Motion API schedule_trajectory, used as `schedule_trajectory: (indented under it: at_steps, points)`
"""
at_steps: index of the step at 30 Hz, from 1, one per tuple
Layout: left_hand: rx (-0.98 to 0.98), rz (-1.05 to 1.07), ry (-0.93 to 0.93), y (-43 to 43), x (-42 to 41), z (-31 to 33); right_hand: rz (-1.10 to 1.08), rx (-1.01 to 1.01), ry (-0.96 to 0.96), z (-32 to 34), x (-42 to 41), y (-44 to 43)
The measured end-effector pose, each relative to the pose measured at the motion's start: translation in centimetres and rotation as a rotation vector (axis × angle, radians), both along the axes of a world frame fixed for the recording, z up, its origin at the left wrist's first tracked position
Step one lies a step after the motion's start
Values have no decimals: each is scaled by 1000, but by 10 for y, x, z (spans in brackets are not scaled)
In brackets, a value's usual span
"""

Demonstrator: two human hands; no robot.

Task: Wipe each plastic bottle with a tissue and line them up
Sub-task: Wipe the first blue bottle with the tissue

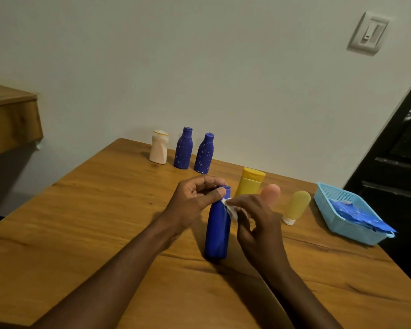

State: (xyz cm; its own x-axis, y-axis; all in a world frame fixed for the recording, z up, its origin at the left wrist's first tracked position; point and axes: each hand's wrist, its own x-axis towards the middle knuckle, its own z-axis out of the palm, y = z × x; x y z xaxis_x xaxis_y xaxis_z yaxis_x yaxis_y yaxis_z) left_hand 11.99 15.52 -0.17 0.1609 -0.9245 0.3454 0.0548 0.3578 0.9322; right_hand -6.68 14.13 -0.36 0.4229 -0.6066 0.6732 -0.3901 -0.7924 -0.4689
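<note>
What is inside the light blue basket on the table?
The light blue basket holds crumpled blue packets, and one pokes out over its near corner. They cover the bottom, so whatever lies under them cannot be seen.

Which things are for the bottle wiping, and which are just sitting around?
For the job: plain blue bottle, tissue, cream bottle, two speckled blue bottles, yellow bottle, pink bottle, mustard bottle.
Just lying about: light blue basket, light switch, wooden shelf.
</note>
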Motion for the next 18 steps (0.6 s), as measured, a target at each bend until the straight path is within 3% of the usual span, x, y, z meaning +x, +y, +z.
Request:
schedule_trajectory:
  at_steps: [4, 9, 15, 18]
  points:
    - [9, 14, 13, 0, 1, -2, 16, 13, 5, -11, 0, 12]
    - [21, 29, 18, -2, -2, -2, 3, 4, 281, -31, -19, 40]
    - [30, 26, 27, 1, -2, -2, 122, -7, 450, -35, -32, 47]
    - [16, 1, 30, 4, -3, 0, 104, -50, 370, -29, -36, 47]
